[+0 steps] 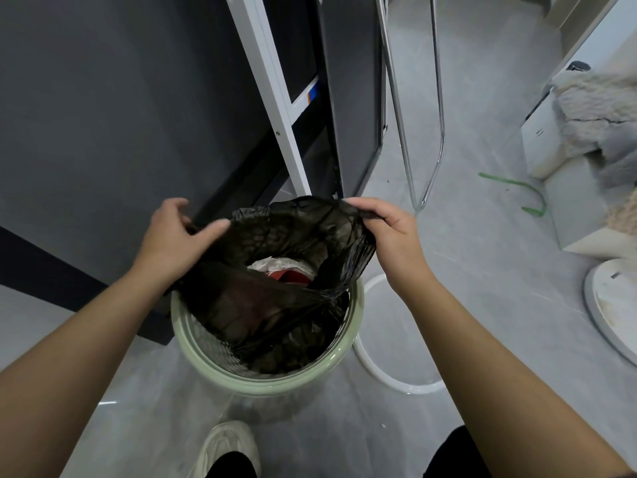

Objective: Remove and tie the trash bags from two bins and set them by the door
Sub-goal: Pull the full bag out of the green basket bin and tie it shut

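Observation:
A pale green round bin (pixel 275 382) stands on the grey floor directly below me. A thin black trash bag (pixel 262 305) sits in it, its top lifted clear of the far rim. My left hand (pixel 175 232) pinches the bag's left edge. My right hand (pixel 386 229) pinches the right edge, stretching the mouth open between them. White and red rubbish (pixel 286 269) shows inside the bag. The near part of the bag still lies within the bin.
A dark cabinet (pixel 113 115) stands at the left, touching the bin's side. A white metal frame (pixel 275 98) and chrome legs (pixel 424 132) rise behind. A white hoop (pixel 386 376) lies on the floor at right, near a white round base (pixel 613 305) and fluffy fabric (pixel 599 115).

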Demonstrator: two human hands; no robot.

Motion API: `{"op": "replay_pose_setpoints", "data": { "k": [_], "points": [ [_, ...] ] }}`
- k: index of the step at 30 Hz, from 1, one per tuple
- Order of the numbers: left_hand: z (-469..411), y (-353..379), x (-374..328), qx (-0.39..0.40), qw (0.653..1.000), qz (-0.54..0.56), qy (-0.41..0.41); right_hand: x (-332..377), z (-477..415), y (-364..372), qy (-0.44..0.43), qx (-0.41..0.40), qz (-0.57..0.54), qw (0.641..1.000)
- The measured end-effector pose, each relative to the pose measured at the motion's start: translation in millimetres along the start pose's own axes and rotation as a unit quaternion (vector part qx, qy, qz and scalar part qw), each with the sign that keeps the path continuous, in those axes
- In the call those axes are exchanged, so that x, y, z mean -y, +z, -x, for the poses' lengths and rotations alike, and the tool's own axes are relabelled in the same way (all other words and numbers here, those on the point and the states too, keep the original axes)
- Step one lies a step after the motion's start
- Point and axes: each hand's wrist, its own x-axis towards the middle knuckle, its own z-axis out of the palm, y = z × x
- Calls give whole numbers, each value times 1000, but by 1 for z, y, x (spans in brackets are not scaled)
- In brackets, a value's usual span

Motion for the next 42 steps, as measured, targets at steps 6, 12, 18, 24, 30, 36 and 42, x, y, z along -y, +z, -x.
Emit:
{"op": "replay_pose_setpoints", "data": {
  "k": [6, 12, 18, 24, 30, 36, 42],
  "points": [
    [7, 1, -13, -12, 986, -90, 137, 4, 7, -1, 7, 72, -5, 997],
    [35, -23, 15, 79, 980, -88, 160, -10, 9, -4, 68, 65, 53, 994],
    [52, -45, 20, 260, 923, -234, 163, -15, 16, -3, 118, 129, 155, 972],
    [48, -35, 27, 146, 923, -284, 214, -2, 24, -1, 123, 241, 144, 952],
    [47, -22, 11, 94, 990, -39, 102, -26, 25, 63, 48, 271, 311, 910],
    [50, -23, 17, 87, 990, 8, 115, -56, 20, 143, 31, 290, 311, 905],
    [55, -28, 30, 95, 987, 100, 84, -76, 17, 157, 35, 261, 316, 912]
  ]
}}
